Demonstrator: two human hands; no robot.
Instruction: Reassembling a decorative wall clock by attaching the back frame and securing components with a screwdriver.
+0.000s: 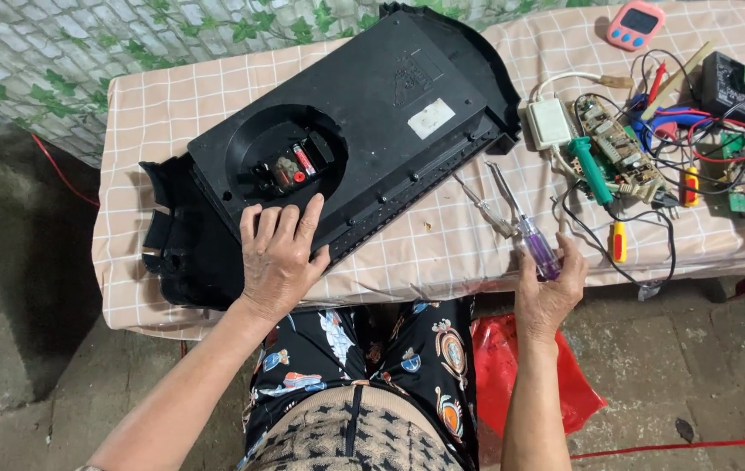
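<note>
Pressing flat and open, the left hand (278, 253) pins the black casing (337, 139), lying slantwise across the table (442, 244); the right hand (549, 283) grips a purple-handled screwdriver (525, 228), pointing away, just right of it.

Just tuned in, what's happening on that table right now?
A person sits at a table covered with a checked cloth. The left hand lies flat on the back of a large black plastic casing, just below its round recess with a small mechanism. The right hand holds a purple-handled screwdriver at the table edge. Circuit boards, wires and other tools lie to the right.
</note>
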